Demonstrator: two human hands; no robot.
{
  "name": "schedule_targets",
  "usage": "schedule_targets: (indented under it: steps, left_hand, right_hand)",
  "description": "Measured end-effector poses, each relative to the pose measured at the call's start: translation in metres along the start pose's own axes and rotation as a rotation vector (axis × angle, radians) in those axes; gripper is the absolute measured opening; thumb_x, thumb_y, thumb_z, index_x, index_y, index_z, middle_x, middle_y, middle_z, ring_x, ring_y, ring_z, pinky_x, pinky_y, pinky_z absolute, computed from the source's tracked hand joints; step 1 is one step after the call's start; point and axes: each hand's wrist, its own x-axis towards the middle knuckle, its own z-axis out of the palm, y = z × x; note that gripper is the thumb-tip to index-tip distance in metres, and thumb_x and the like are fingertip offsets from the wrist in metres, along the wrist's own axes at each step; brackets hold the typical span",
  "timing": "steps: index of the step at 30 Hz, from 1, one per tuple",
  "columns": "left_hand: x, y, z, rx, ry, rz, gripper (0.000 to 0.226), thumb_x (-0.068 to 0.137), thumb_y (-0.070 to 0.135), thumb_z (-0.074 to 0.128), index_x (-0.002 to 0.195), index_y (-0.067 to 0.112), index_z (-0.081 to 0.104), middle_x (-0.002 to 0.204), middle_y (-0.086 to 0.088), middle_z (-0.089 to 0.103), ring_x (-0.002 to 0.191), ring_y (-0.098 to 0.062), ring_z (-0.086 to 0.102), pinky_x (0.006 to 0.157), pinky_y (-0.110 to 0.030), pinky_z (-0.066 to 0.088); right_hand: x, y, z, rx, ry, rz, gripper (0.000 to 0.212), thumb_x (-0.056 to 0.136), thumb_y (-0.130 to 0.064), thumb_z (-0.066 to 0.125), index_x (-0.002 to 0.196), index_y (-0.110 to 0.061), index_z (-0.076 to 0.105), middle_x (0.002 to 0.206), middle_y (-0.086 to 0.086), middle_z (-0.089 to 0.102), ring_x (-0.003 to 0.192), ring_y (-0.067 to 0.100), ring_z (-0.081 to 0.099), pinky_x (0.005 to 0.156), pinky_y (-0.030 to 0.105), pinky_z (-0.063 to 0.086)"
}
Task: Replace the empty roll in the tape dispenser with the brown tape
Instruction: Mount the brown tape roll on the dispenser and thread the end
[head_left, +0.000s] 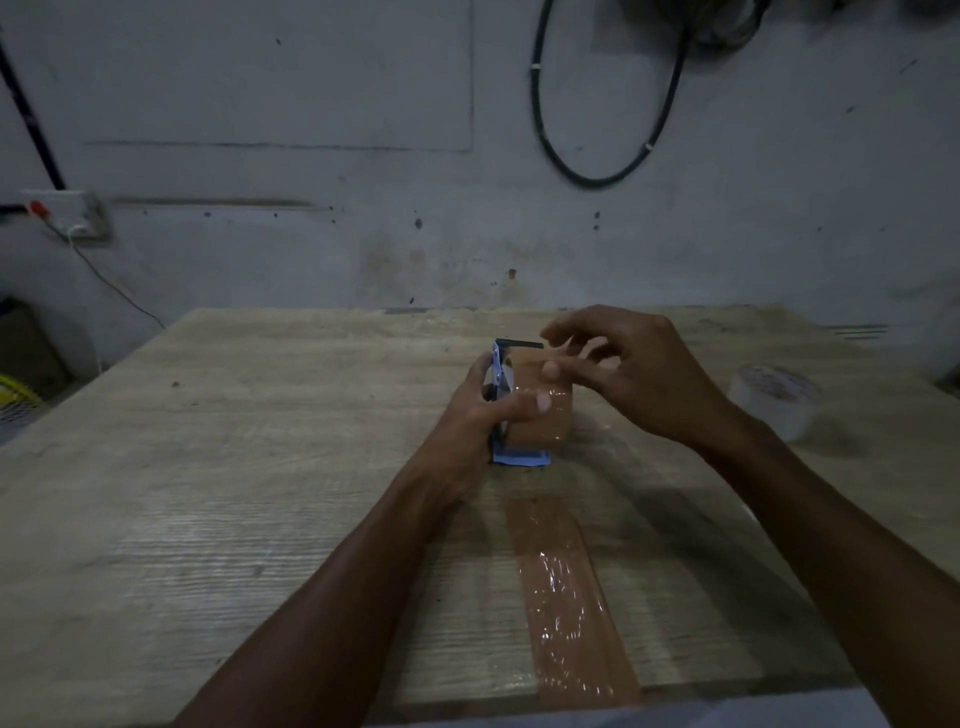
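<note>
A blue tape dispenser (519, 457) stands near the middle of the wooden table (260, 467), with the brown tape roll (540, 415) sitting in it. My left hand (483, 415) grips the dispenser from its left side, thumb pressed on the top of the brown roll. My right hand (623, 374) hovers over the far end of the roll, fingers spread and bent, fingertips touching the tape near the dispenser's dark front edge (519, 344). A whitish, nearly empty roll (776, 400) lies on the table to the right.
A strip of brown tape (566, 597) is stuck flat on the table, running from below the dispenser toward the near edge. A grey wall stands behind the table, with a black cable loop (597, 176) and a socket (67, 213) at the left.
</note>
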Motion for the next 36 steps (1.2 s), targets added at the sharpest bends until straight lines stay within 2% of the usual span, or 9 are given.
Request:
schedule_targets:
  steps: [5, 8, 10, 16, 23, 27, 31, 33, 36]
  left_hand:
    - [0.001, -0.001, 0.0, 0.009, 0.013, -0.001, 0.062, 0.06, 0.022, 0.078, 0.111, 0.039, 0.048, 0.119, -0.006, 0.058, 0.109, -0.031, 0.062, 0.09, -0.046, 0.055]
    - [0.002, -0.002, -0.001, 0.043, 0.032, -0.053, 0.109, 0.047, 0.033, 0.084, 0.143, 0.031, 0.033, 0.135, -0.014, 0.049, 0.117, -0.037, 0.057, 0.098, -0.054, 0.051]
    - [0.002, -0.002, -0.001, 0.053, 0.035, -0.066, 0.12, 0.045, 0.037, 0.084, 0.15, 0.029, 0.025, 0.142, -0.018, 0.045, 0.12, -0.039, 0.056, 0.099, -0.057, 0.049]
    - [-0.001, 0.0, -0.001, 0.059, -0.001, -0.042, 0.072, 0.05, 0.035, 0.082, 0.113, 0.043, 0.048, 0.129, -0.012, 0.056, 0.114, -0.036, 0.06, 0.098, -0.056, 0.05]
    - [0.002, -0.005, -0.005, 0.124, 0.012, -0.041, 0.119, 0.051, 0.032, 0.086, 0.152, 0.033, 0.022, 0.145, -0.013, 0.043, 0.121, -0.036, 0.055, 0.099, -0.056, 0.05]
    - [-0.001, 0.001, -0.001, 0.048, -0.001, 0.023, 0.095, 0.051, 0.033, 0.086, 0.135, 0.031, 0.041, 0.127, -0.009, 0.058, 0.111, -0.031, 0.064, 0.093, -0.054, 0.054]
    - [-0.003, 0.0, 0.001, -0.16, 0.071, -0.059, 0.096, 0.058, 0.065, 0.08, 0.138, 0.021, 0.05, 0.124, -0.019, 0.066, 0.102, -0.035, 0.07, 0.078, -0.053, 0.058]
    - [-0.004, 0.001, -0.001, -0.118, 0.065, -0.048, 0.074, 0.075, 0.055, 0.069, 0.137, 0.021, 0.051, 0.126, -0.02, 0.064, 0.099, -0.031, 0.07, 0.071, -0.043, 0.058]
    - [-0.004, 0.002, -0.002, -0.058, 0.065, -0.041, 0.076, 0.069, 0.043, 0.072, 0.137, 0.022, 0.047, 0.124, -0.015, 0.062, 0.101, -0.028, 0.067, 0.072, -0.041, 0.057]
  right_hand:
    - [0.006, -0.002, 0.001, -0.122, 0.011, -0.115, 0.016, 0.086, -0.015, 0.072, 0.101, -0.014, 0.076, 0.095, -0.003, 0.074, 0.077, -0.001, 0.059, 0.071, 0.004, 0.042]
    - [0.01, -0.005, -0.003, -0.166, -0.001, -0.169, 0.013, 0.085, -0.014, 0.072, 0.096, -0.012, 0.078, 0.09, 0.001, 0.076, 0.074, -0.001, 0.058, 0.07, -0.001, 0.041]
    - [0.01, -0.01, -0.005, -0.202, -0.04, -0.195, 0.019, 0.086, -0.022, 0.067, 0.097, -0.011, 0.077, 0.09, 0.001, 0.076, 0.072, 0.001, 0.059, 0.065, 0.0, 0.041]
    - [0.008, -0.01, -0.003, -0.198, -0.026, -0.157, 0.024, 0.086, -0.028, 0.06, 0.095, -0.011, 0.075, 0.084, 0.001, 0.073, 0.067, 0.002, 0.058, 0.061, 0.004, 0.039]
    - [0.006, -0.001, 0.007, -0.059, 0.143, -0.012, 0.012, 0.089, -0.021, 0.067, 0.094, -0.012, 0.073, 0.084, -0.002, 0.071, 0.071, 0.001, 0.061, 0.068, 0.01, 0.052]
    - [0.009, -0.007, 0.01, -0.034, 0.187, 0.0, 0.01, 0.09, -0.019, 0.068, 0.092, -0.011, 0.074, 0.085, -0.004, 0.071, 0.072, 0.0, 0.061, 0.069, 0.01, 0.052]
    - [0.012, -0.02, 0.013, -0.082, 0.157, -0.079, 0.008, 0.088, -0.016, 0.07, 0.092, -0.01, 0.073, 0.083, -0.006, 0.068, 0.071, 0.004, 0.061, 0.068, 0.009, 0.05]
    - [0.012, -0.022, 0.015, -0.096, 0.139, -0.088, 0.007, 0.088, -0.016, 0.07, 0.091, -0.01, 0.074, 0.081, -0.007, 0.067, 0.07, 0.003, 0.059, 0.067, 0.007, 0.048]
    - [0.011, -0.021, 0.017, -0.046, 0.15, -0.023, 0.008, 0.089, -0.018, 0.069, 0.09, -0.011, 0.074, 0.081, -0.007, 0.069, 0.07, 0.0, 0.061, 0.067, 0.011, 0.05]
